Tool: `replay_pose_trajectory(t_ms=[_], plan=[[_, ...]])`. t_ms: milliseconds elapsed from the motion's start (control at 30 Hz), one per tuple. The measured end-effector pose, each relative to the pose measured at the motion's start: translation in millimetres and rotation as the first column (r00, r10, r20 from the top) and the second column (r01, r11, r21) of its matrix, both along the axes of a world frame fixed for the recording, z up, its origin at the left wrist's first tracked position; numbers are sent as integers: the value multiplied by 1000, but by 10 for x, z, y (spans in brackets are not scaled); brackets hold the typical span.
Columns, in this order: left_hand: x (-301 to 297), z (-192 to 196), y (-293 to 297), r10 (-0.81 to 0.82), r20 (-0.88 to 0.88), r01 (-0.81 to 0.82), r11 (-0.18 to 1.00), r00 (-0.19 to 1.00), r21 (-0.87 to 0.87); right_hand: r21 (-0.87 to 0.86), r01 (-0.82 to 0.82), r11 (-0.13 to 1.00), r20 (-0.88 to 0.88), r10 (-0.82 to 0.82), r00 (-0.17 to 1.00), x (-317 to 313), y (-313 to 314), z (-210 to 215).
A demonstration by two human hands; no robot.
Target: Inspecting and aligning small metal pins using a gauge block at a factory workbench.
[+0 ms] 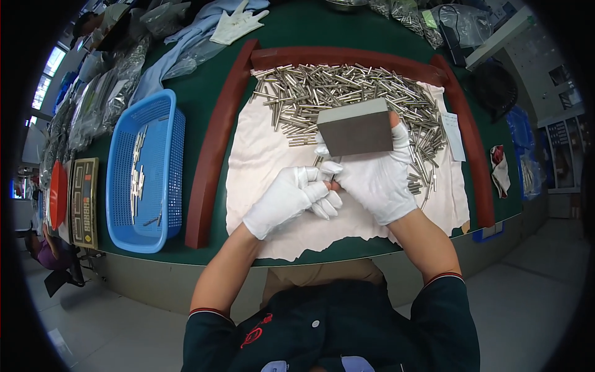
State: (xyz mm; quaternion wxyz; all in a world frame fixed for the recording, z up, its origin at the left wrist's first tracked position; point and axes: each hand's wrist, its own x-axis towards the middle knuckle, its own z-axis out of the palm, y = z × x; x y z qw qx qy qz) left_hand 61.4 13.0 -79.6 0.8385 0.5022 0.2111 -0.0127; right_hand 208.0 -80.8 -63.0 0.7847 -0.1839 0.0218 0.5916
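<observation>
My right hand (377, 183), in a white glove with bare fingertips, is closed around a block (359, 135) with a dark brown-grey face and a light grey side, like a sanding block. The block stands tilted above the cloth. Beside it, my gloved left hand (286, 197) is closed in a pinch with its fingertips against the right hand. A short bit of a thin metal pin (333, 178) shows between those fingertips; most of it is hidden. Beyond both hands, many loose silvery metal pins (322, 87) lie heaped on a pale pink cloth (254, 167).
Red-brown wooden bars (214, 155) frame the cloth on the left, back and right. A blue plastic basket (115, 186) with several pins stands left, beside a dark patterned box (85, 203). A white glove (238, 23) and plastic bags (167, 17) lie at the back. A paper slip (453, 136) lies right.
</observation>
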Motion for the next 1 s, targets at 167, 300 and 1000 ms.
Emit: replay_pose_trajectory(t_ms=[167, 300, 1000], plan=[[-27, -27, 26, -26, 38, 28, 998, 999, -53, 13, -11, 1000, -49, 12, 999, 20, 9, -5], [-9, -15, 19, -28, -25, 27, 999, 999, -25, 97, -71, 993, -18, 73, 997, 58, -16, -64], [-20, -15, 61, -18, -13, 16, 996, 1000, -92, 135, -106, 985, 6, 106, 994, 117, -21, -110]])
